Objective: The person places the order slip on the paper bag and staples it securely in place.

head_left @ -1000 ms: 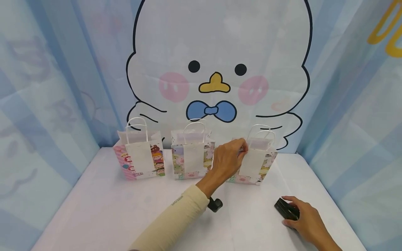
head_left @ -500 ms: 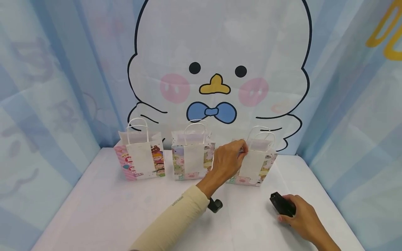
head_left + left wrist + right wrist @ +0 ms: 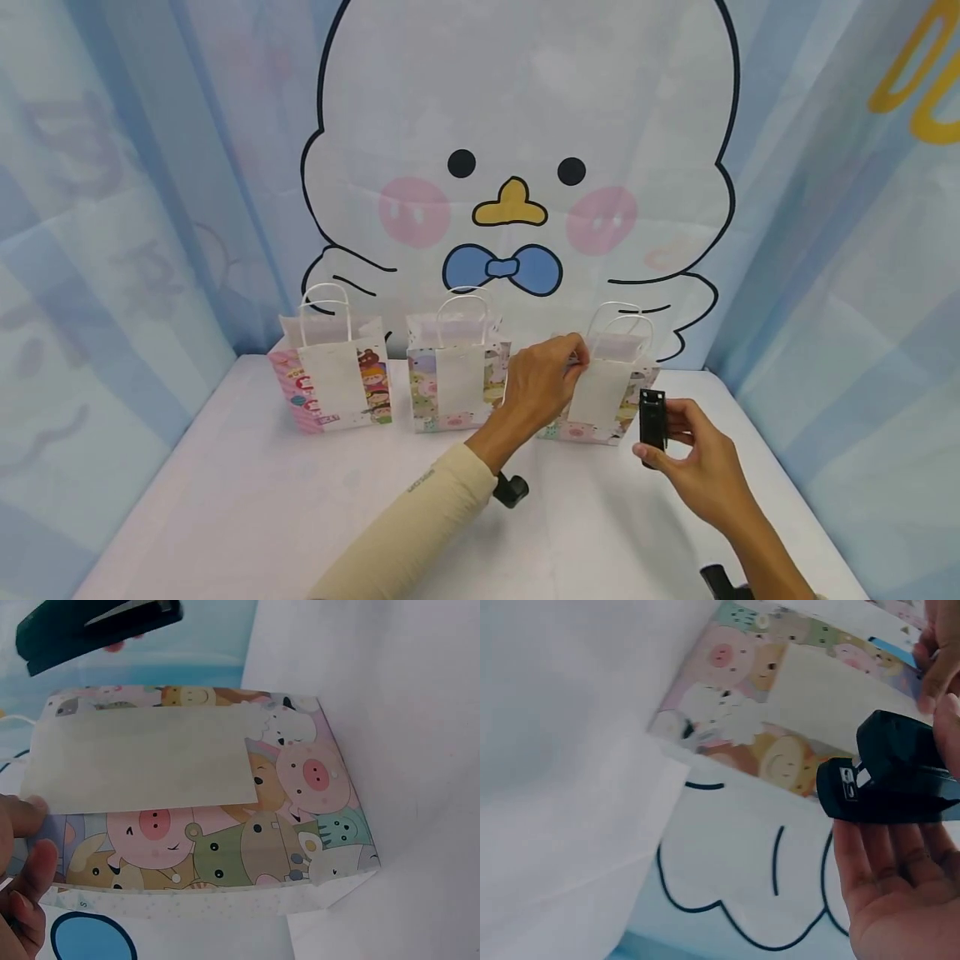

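Note:
In the head view, my left hand pinches the upper left edge of the rightmost gift bag, a paper bag with cartoon animals and white twisted handles. A plain off-white paper strip covers part of its front; in the left wrist view the thumb and fingers sit at the strip's top end. My right hand holds a black stapler above the table, just right of that bag. Thumb and fingers lie along opposite sides of the stapler in the right wrist view, its narrow end toward the bag.
Two more gift bags stand left of it: a middle animal-print bag and a pink one, both with white fronts. All are on a white-covered table. A printed cloth backdrop hangs behind, with blue curtains at both sides.
My right hand has lifted the stapler off the table and brought it up and left toward the rightmost bag, turning it upright. My left hand keeps its hold on the bag.

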`<act>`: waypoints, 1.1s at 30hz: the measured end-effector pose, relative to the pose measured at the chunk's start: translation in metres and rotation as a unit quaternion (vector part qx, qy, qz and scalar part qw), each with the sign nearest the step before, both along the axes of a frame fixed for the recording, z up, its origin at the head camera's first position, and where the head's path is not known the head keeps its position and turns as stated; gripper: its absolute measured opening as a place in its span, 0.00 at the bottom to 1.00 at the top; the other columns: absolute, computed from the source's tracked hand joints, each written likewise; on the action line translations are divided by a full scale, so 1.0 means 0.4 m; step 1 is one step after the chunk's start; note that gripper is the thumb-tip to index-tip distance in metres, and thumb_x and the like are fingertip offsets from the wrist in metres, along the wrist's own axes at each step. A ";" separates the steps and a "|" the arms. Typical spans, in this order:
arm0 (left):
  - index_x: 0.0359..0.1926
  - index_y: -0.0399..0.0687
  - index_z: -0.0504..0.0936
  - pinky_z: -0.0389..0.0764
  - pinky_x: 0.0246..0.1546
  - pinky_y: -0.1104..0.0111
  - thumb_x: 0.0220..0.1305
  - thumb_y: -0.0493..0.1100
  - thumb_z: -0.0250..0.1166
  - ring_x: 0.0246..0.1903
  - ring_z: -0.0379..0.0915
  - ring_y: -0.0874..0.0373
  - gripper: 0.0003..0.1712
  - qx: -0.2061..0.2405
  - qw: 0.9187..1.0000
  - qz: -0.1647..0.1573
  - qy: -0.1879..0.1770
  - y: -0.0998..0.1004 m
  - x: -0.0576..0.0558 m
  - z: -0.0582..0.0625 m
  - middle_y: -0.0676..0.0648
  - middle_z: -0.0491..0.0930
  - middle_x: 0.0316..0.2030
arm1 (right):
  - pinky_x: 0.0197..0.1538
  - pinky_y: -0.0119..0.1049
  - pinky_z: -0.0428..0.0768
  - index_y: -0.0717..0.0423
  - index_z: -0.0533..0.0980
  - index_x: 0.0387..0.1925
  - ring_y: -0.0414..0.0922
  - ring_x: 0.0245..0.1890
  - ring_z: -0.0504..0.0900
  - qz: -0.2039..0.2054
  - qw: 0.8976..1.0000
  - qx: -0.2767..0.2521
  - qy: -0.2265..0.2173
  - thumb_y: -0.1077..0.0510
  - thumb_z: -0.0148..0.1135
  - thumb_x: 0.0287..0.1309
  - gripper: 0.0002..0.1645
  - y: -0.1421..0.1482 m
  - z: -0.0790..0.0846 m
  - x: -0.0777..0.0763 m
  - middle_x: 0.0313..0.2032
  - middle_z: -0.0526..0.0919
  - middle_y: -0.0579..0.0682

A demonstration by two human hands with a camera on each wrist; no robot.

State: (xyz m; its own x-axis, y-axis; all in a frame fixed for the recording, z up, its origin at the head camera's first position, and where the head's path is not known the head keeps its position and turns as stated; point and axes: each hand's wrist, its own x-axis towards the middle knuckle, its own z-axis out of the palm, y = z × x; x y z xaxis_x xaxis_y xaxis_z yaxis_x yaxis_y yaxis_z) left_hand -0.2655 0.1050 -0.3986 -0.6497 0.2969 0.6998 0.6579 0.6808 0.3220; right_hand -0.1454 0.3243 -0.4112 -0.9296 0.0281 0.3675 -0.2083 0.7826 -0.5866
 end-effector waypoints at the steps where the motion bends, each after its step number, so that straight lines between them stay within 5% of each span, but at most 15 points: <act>1: 0.38 0.59 0.84 0.66 0.20 0.82 0.68 0.46 0.75 0.26 0.81 0.66 0.07 0.000 1.000 0.000 0.000 0.000 0.000 0.000 0.59 0.91 0.37 | 0.54 0.18 0.78 0.55 0.72 0.64 0.34 0.50 0.83 0.005 1.000 -0.005 0.009 0.53 0.83 0.55 0.39 -0.005 0.007 -0.005 0.51 0.87 0.54; 3: 0.38 0.59 0.84 0.66 0.20 0.82 0.68 0.46 0.75 0.25 0.80 0.67 0.07 -0.001 1.000 -0.001 -0.001 -0.001 0.001 0.001 0.59 0.91 0.37 | 0.56 0.17 0.76 0.55 0.72 0.64 0.25 0.49 0.78 0.013 1.000 -0.012 0.020 0.53 0.82 0.56 0.39 -0.015 0.020 -0.016 0.52 0.86 0.53; 9: 0.38 0.60 0.84 0.65 0.20 0.83 0.67 0.46 0.76 0.25 0.79 0.67 0.07 -0.001 1.000 -0.004 -0.008 -0.004 0.000 -0.001 0.59 0.91 0.38 | 0.58 0.09 0.70 0.60 0.69 0.65 0.19 0.52 0.74 0.041 0.996 -0.047 0.058 0.60 0.81 0.57 0.40 -0.039 0.055 -0.054 0.55 0.85 0.57; 15: 0.39 0.60 0.84 0.64 0.20 0.83 0.67 0.45 0.76 0.26 0.80 0.67 0.07 0.001 1.000 -0.010 -0.006 -0.005 -0.003 0.000 0.59 0.91 0.39 | 0.62 0.12 0.71 0.66 0.66 0.64 0.23 0.54 0.78 0.081 0.985 -0.106 0.109 0.71 0.78 0.55 0.40 -0.061 0.089 -0.095 0.56 0.84 0.58; 22: 0.39 0.60 0.84 0.64 0.21 0.83 0.68 0.46 0.75 0.27 0.80 0.68 0.07 0.002 1.000 -0.017 -0.010 -0.003 -0.004 0.001 0.60 0.91 0.40 | 0.66 0.18 0.74 0.68 0.67 0.64 0.29 0.58 0.82 0.098 0.971 -0.165 0.143 0.76 0.75 0.54 0.39 -0.082 0.108 -0.140 0.57 0.83 0.41; 28: 0.40 0.60 0.84 0.63 0.21 0.83 0.67 0.46 0.76 0.25 0.78 0.68 0.07 -0.002 1.000 -0.021 -0.009 -0.005 -0.004 0.001 0.60 0.91 0.40 | 0.65 0.17 0.74 0.68 0.66 0.64 0.30 0.57 0.81 0.112 0.974 -0.155 0.125 0.74 0.75 0.56 0.38 -0.087 0.102 -0.167 0.58 0.83 0.59; 33: 0.41 0.59 0.84 0.63 0.20 0.84 0.67 0.44 0.76 0.24 0.74 0.69 0.07 -0.006 1.000 -0.022 -0.011 -0.009 -0.005 0.001 0.60 0.91 0.40 | 0.62 0.13 0.72 0.64 0.66 0.64 0.23 0.55 0.77 0.107 0.983 -0.116 0.095 0.71 0.77 0.56 0.39 -0.090 0.093 -0.176 0.57 0.83 0.62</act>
